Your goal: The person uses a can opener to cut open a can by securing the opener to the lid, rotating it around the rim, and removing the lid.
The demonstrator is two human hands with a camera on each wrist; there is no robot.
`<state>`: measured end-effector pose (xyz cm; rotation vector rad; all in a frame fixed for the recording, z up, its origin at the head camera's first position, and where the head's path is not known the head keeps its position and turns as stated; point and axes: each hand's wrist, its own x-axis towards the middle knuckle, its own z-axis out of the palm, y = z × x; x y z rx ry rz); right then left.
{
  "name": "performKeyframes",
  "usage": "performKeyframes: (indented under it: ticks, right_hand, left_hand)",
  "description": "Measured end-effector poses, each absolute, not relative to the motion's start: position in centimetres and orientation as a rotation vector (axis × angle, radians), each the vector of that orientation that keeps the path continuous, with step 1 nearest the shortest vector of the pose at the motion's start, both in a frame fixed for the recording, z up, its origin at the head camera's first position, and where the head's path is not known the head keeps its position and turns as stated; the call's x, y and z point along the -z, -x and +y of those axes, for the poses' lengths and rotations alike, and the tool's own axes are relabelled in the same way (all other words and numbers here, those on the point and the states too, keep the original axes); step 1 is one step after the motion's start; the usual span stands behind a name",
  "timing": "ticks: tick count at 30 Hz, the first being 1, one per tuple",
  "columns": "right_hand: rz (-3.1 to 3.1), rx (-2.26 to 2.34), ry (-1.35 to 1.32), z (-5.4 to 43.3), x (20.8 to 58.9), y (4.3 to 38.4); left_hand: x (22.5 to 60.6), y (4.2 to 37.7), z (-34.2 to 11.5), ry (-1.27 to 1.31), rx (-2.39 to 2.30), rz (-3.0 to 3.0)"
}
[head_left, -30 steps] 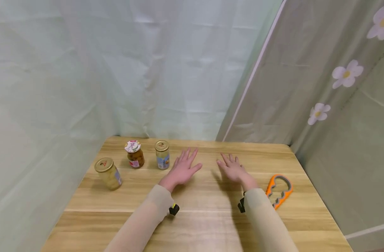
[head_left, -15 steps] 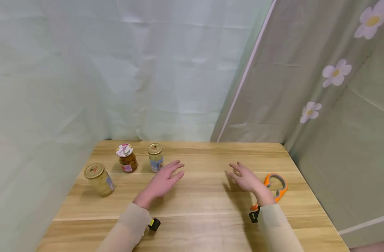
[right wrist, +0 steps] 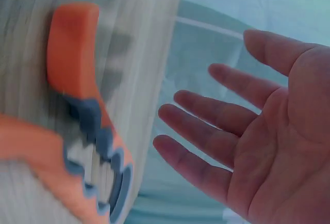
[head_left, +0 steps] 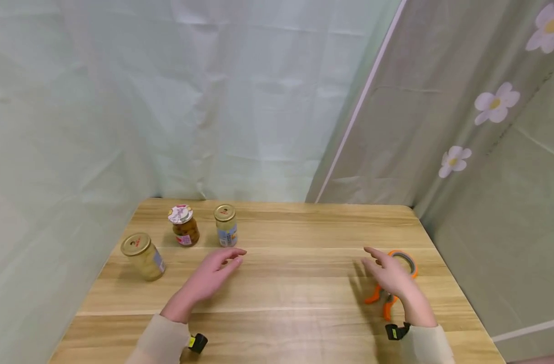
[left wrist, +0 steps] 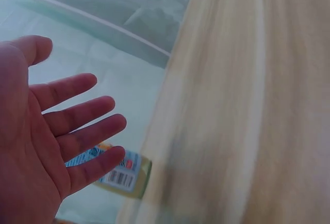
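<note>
My left hand (head_left: pixel 208 275) hovers over the table with fingers spread and relaxed, holding nothing. Just beyond its fingertips stands a gold-lidded jar (head_left: pixel 226 227) with a blue label, partly hidden behind the fingers in the left wrist view. My right hand (head_left: pixel 390 273), also relaxed and holding nothing, is above an orange jar opener (head_left: pixel 375 294) with a grey toothed inner edge. In the head view the hand covers the opener's middle. The right wrist view shows the opener (right wrist: pixel 72 53) lying on the table beside the fingers, apart from them.
At the table's left stand a jar of brown contents (head_left: pixel 186 231) with a patterned white lid and a gold-lidded jar of pale contents (head_left: pixel 146 260). Curtains (head_left: pixel 259 101) hang behind the wooden table (head_left: pixel 295 283) and along both sides.
Both hands have drawn back toward the person and moved apart, the left one leftward and the right one rightward over the jar opener. The jars and opener stay in place.
</note>
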<state>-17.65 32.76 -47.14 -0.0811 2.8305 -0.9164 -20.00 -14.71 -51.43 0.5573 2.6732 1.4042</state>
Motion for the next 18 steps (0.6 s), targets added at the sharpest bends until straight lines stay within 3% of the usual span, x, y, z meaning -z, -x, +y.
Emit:
performKeyframes:
  ticks: [9, 18]
  right_hand:
    - [2.800, 0.773, -0.123, 35.0, 47.7, 14.6]
    - [2.747, 0.724, -0.261, 35.5, 48.9, 14.2]
  left_hand:
    - [52.4, 17.9, -16.8, -0.587, -1.368, 2.717]
    - [52.4, 17.4, -18.0, -0.521, -1.358, 2.744]
